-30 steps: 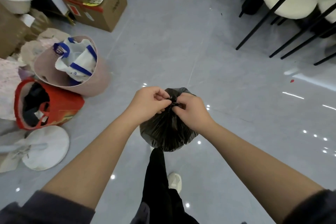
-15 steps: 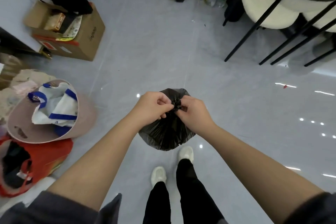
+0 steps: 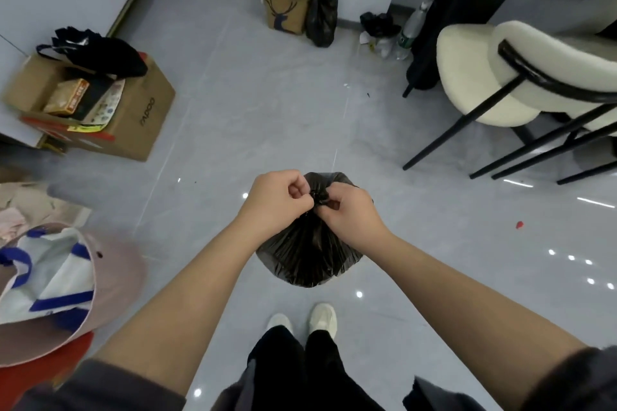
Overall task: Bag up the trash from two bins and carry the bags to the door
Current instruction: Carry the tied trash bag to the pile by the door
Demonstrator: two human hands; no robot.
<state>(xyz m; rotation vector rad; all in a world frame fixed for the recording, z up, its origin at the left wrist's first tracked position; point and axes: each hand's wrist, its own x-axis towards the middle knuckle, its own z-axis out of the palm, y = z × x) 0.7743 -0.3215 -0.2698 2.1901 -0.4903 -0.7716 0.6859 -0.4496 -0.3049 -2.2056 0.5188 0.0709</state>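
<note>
A full black trash bag [image 3: 309,257] hangs in front of me above the grey floor, its mouth gathered into a tight twist at the top. My left hand [image 3: 275,200] and my right hand [image 3: 350,210] both pinch that gathered neck from either side, fingers closed on the plastic. Another black bag [image 3: 321,15] leans at the far wall next to a brown paper bag [image 3: 283,0].
A cardboard box [image 3: 133,117] with clutter stands at the left. A pink basket [image 3: 113,280] holding a white and blue tote sits at the lower left. White chairs [image 3: 484,77] with black legs stand on the right. Bottles and litter [image 3: 394,37] lie by the far wall.
My view has tilted up and forward, so the far wall and its bags came into sight. Both hands stay pinched on the bag's neck, fingers working the twist.
</note>
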